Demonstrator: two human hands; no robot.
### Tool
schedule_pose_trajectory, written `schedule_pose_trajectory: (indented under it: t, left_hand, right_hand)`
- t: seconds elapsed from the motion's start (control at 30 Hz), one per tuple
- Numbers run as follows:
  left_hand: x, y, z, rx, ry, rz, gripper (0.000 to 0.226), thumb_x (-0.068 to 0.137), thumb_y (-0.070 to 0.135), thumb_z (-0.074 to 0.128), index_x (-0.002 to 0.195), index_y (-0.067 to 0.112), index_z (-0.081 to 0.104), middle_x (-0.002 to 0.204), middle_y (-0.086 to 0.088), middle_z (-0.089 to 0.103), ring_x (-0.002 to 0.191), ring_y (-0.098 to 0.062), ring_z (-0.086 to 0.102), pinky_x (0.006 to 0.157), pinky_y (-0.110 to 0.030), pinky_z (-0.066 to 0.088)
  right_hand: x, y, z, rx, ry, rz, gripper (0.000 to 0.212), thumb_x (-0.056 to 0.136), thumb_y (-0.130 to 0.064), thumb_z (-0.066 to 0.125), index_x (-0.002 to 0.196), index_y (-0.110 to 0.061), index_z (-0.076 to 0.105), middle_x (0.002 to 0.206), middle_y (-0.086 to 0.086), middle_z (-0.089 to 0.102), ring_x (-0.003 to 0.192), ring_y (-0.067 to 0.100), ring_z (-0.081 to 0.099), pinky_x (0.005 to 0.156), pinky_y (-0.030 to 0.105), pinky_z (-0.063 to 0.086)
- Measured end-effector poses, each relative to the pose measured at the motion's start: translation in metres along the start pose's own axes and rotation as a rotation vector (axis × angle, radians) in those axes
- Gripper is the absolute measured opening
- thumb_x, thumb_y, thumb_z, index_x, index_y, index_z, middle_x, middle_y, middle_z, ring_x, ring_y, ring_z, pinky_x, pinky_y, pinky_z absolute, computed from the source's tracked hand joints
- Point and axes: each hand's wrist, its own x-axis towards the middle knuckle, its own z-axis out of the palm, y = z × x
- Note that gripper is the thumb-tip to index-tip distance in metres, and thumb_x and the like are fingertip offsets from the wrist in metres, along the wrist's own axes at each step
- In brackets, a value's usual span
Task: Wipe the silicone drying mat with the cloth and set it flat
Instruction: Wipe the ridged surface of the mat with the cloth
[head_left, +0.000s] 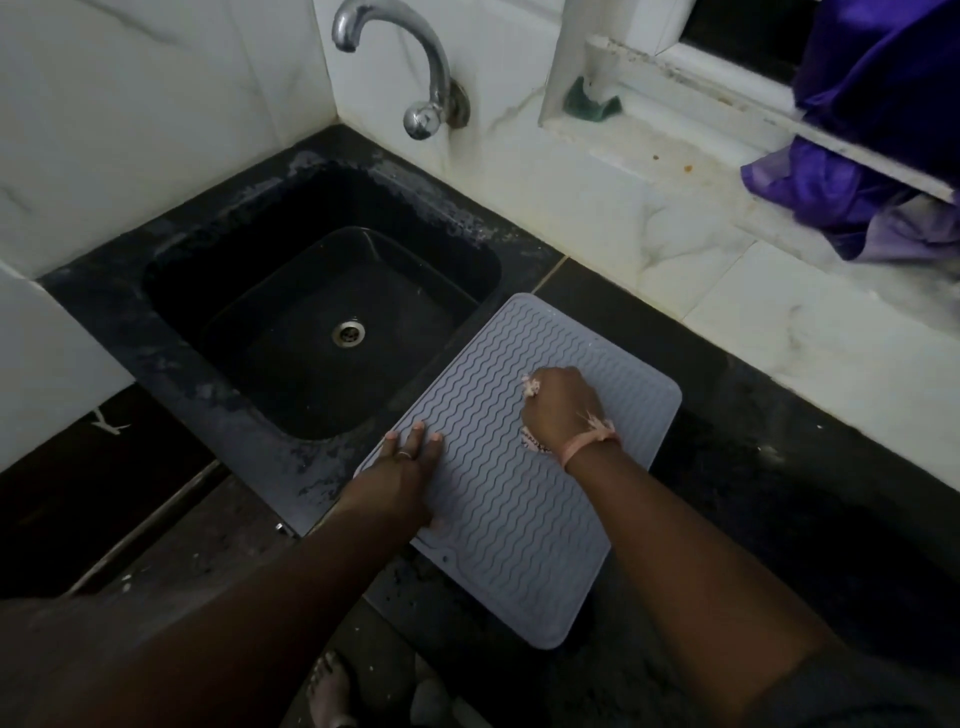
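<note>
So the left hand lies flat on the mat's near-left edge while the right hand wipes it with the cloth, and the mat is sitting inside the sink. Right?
Not quite. The mat lies on the dark counter to the right of the sink, not inside it, as the head view shows. The rest holds: the left hand presses flat on its left edge and the right hand grips the cloth.

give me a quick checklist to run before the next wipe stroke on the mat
1. Mat lying flat on the counter: ok, though its near corner reaches the counter's front edge.
2. Left hand steadying the mat: ok, straight fingers press its left edge.
3. Right hand holding the cloth: ok, fingers curled over it, only bits show.
4. Cloth touching the mat: cannot tell, the hand hides it.
5. Mat clear of the sink: ok, it lies beside the basin.
6. Mat wiped all over: cannot tell.
</note>
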Motion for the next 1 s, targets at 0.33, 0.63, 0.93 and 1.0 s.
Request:
schedule_pose_trajectory:
  t: [0.33,0.63,0.93,1.0]
  left_hand:
    - [0.001,0.001,-0.001,0.043,-0.01,0.03,0.111,0.09,0.031,0.074,0.163,0.027,-0.01,0.17,-0.001,-0.019,0.156,-0.034,-0.013,0.123,-0.053,0.025]
    - [-0.007,-0.006,-0.003,0.076,-0.019,0.064,0.114,0.089,0.023,0.076,0.163,0.027,-0.01,0.169,0.001,-0.021,0.157,-0.031,-0.012,0.123,-0.049,0.023]
    - [-0.008,-0.005,-0.003,0.064,-0.051,0.035,0.116,0.087,0.017,0.076,0.162,0.033,-0.011,0.168,0.006,-0.025,0.156,-0.028,-0.018,0.121,-0.057,0.023]
    - [-0.008,-0.004,-0.004,0.061,-0.045,0.035,0.113,0.089,0.016,0.074,0.162,0.032,-0.011,0.168,0.004,-0.024,0.156,-0.029,-0.017,0.122,-0.056,0.023]
  right_hand:
    - [-0.125,-0.056,0.038,0.025,-0.056,-0.168,0.006,0.093,-0.021,0.064,0.097,-0.018,0.067,0.104,0.007,0.054,0.081,0.025,0.062,0.065,0.032,0.05]
    - [-0.147,-0.059,0.059,0.043,-0.049,-0.235,0.017,0.097,-0.034,0.057,0.1,-0.024,0.07,0.105,0.003,0.056,0.082,0.023,0.063,0.072,0.04,0.058]
    - [-0.062,-0.02,0.019,0.091,0.063,-0.146,0.016,0.093,-0.032,0.069,0.091,-0.016,0.073,0.098,0.006,0.061,0.082,0.021,0.063,0.071,0.032,0.054]
    - [-0.046,-0.017,0.015,0.085,0.081,-0.134,0.017,0.092,-0.031,0.07,0.096,-0.014,0.075,0.102,0.01,0.062,0.085,0.024,0.064,0.073,0.034,0.054]
